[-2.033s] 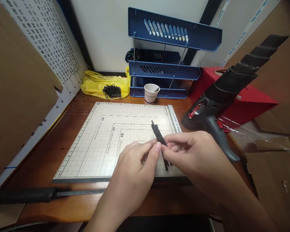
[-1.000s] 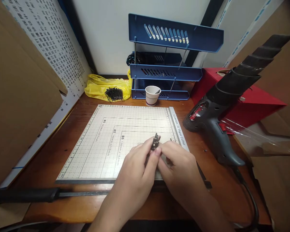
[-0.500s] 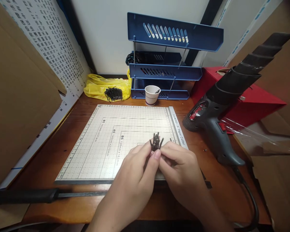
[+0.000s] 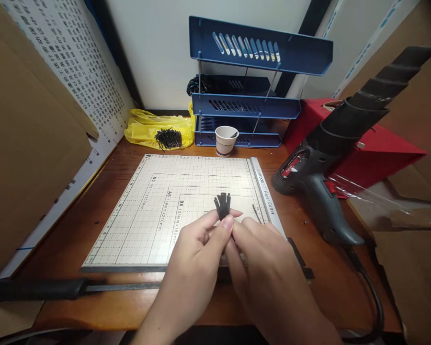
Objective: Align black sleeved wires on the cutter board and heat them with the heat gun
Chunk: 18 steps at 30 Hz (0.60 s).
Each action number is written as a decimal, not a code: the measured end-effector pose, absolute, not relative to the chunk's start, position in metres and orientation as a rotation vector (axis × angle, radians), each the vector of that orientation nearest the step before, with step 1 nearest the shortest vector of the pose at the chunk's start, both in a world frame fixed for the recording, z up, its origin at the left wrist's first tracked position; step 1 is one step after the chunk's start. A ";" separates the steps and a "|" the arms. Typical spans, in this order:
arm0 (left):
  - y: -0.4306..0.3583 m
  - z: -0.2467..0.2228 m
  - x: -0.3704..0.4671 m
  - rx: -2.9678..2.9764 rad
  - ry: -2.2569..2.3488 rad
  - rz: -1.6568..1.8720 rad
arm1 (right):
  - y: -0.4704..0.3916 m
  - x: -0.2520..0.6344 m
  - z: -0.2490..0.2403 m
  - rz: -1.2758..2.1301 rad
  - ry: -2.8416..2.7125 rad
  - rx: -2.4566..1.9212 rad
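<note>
A small bundle of thin black pieces point(image 4: 222, 205) stands up from between my hands, its upper ends fanned out. My left hand point(image 4: 199, 251) pinches it between thumb and fingers. Pressed against its lower part are the fingers of my right hand point(image 4: 260, 256), which touch the left thumb. Both hands are over the front part of a cream paper cutter board point(image 4: 129, 230) with grid lines. One loose black piece point(image 4: 255, 212) lies on the board, right of the bundle. The lower ends of the bundle are hidden by my fingers.
Behind the board are a white paper cup point(image 4: 225, 143), a yellow bag point(image 4: 140, 127) with a black pile point(image 4: 169, 138), and blue trays point(image 4: 244, 108). A heat gun point(image 4: 321, 177) and red box point(image 4: 391, 143) stand right. The cutter's black handle point(image 4: 57, 290) lies front left.
The bundle has shifted slightly left and tilted, and its pieces now fan out more evenly. My right hand has turned, its fingers now lower around the bundle. The loose piece shows more.
</note>
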<state>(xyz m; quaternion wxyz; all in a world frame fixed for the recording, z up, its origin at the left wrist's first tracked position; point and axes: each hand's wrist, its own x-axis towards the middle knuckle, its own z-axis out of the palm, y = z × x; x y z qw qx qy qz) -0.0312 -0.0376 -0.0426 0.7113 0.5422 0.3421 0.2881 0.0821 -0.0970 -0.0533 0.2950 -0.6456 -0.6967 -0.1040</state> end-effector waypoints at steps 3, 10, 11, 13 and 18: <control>-0.039 -0.043 -0.031 1.209 0.827 0.688 | -0.097 0.079 -0.052 -0.333 -1.913 -1.755; -0.042 -0.040 -0.025 1.149 0.990 0.766 | -0.099 0.069 -0.045 -0.201 -1.699 -1.762; -0.043 -0.038 -0.024 1.145 0.982 0.782 | -0.100 0.068 -0.045 -0.147 -1.654 -1.720; -0.044 -0.034 -0.023 1.147 0.936 0.804 | -0.104 0.068 -0.046 -0.103 -1.564 -1.634; -0.043 -0.035 -0.027 1.163 0.936 0.868 | -0.113 0.075 -0.054 -0.097 -1.342 -1.636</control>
